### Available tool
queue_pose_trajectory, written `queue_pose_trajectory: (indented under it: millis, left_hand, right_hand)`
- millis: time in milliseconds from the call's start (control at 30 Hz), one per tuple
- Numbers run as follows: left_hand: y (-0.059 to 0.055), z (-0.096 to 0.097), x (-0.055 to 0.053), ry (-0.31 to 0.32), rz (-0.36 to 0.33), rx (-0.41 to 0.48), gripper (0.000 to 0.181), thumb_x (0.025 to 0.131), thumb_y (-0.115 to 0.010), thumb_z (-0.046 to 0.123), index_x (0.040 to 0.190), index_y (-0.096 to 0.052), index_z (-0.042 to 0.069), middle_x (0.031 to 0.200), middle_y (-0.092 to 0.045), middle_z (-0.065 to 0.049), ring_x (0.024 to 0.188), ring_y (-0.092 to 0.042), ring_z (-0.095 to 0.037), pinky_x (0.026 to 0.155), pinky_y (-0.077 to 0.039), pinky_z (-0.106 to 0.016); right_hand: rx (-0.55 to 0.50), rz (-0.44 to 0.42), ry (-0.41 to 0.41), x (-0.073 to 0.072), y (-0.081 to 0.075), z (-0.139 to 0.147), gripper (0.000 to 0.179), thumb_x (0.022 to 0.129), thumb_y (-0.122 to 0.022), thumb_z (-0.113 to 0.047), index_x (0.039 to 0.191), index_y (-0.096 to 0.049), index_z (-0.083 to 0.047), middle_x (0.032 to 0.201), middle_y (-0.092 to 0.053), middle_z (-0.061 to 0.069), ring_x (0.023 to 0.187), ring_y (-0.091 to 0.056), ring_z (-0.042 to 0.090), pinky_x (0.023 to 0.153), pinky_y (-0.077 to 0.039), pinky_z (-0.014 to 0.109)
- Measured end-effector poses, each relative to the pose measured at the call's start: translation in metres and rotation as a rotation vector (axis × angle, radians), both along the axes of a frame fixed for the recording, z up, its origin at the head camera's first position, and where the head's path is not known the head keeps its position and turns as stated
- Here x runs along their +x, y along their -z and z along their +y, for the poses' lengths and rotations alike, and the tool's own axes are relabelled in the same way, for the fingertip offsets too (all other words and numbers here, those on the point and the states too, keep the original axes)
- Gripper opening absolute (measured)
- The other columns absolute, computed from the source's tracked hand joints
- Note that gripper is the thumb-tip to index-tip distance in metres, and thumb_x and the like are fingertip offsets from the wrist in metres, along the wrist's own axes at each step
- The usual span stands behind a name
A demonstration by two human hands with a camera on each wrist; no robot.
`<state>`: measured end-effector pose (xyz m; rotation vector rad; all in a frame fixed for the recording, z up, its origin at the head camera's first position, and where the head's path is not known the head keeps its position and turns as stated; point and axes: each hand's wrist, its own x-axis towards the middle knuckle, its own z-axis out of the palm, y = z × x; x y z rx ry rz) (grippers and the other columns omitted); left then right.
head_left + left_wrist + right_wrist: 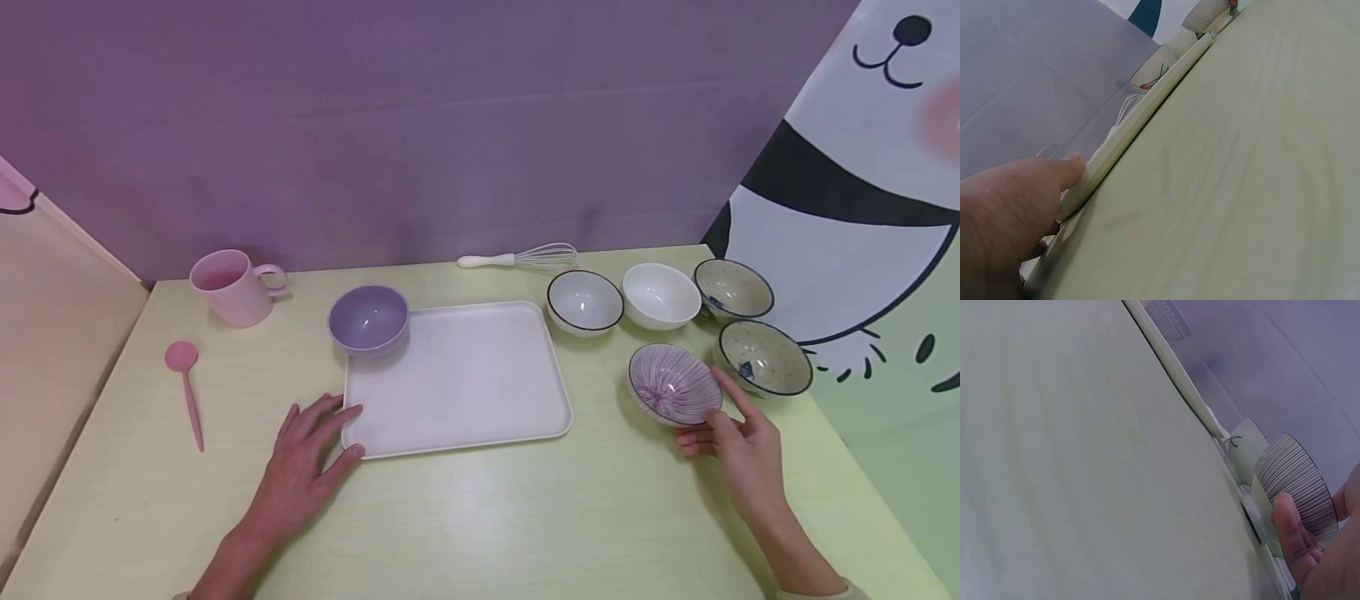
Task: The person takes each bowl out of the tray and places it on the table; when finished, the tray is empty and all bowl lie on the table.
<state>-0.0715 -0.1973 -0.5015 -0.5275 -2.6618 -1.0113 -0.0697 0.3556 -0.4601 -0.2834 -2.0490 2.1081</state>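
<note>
My right hand [742, 458] holds a purple-striped bowl [675, 379] by its right side, with the thumb at the rim and fingers beneath. In the right wrist view the striped bowl [1297, 481] leans, and its lined outer wall shows. At the front left corner of the white rectangular tray [457, 383], my left hand [307, 462] rests with spread, relaxed fingers touching the edge. The left wrist view shows the thumb [1072, 169] right at the tray's rim. A plain purple bowl [367, 321] overlaps the tray's back left corner.
Right of the tray stand a dark-rimmed white bowl [585, 302], a plain white bowl [662, 296] and two speckled beige bowls [733, 289]. A whisk [517, 257] lies along the back edge. On the left are a pink mug [236, 292] and a pink spoon [187, 387].
</note>
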Motion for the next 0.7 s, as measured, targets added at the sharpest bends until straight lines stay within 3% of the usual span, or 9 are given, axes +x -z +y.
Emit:
queue_pose_trajectory:
  millis: [133, 467, 700]
  left_hand:
    - [0.0005, 0.0001, 0.0004, -0.001, 0.002, -0.004, 0.050, 0.101, -0.080, 0.023, 0.149, -0.070, 0.015, 0.156, -0.060, -0.019, 0.152, -0.048, -0.047, 0.131, -0.021, -0.074]
    - [-0.0003, 0.0004, 0.0013, -0.002, 0.002, -0.009, 0.050, 0.102, -0.079, 0.023, 0.150, -0.070, 0.015, 0.156, -0.060, -0.019, 0.152, -0.047, -0.047, 0.131, -0.020, -0.073]
    - [0.0003, 0.0007, 0.0009, 0.001, 0.001, -0.001, 0.050, 0.102, -0.079, 0.023, 0.150, -0.069, 0.015, 0.157, -0.060, -0.019, 0.152, -0.047, -0.047, 0.132, -0.020, -0.073]
  right_hand:
    - [-0.009, 0.013, 0.012, -0.0018, 0.0031, 0.0028, 0.065, 0.112, -0.042, 0.008, 0.174, -0.029, -0.002, 0.084, -0.082, 0.002, 0.063, -0.078, 0.015, 0.059, -0.067, 0.028]
    - [0.002, 0.035, 0.034, -0.0061, 0.0051, 0.0035, 0.060, 0.113, -0.043, 0.006, 0.172, -0.039, -0.006, 0.094, -0.082, -0.002, 0.066, -0.080, 0.015, 0.063, -0.068, 0.028]
    - [0.045, 0.028, 0.036, -0.0102, 0.0040, 0.0053, 0.059, 0.114, -0.044, 0.002, 0.173, -0.038, -0.008, 0.100, -0.080, -0.005, 0.068, -0.080, 0.014, 0.064, -0.068, 0.028]
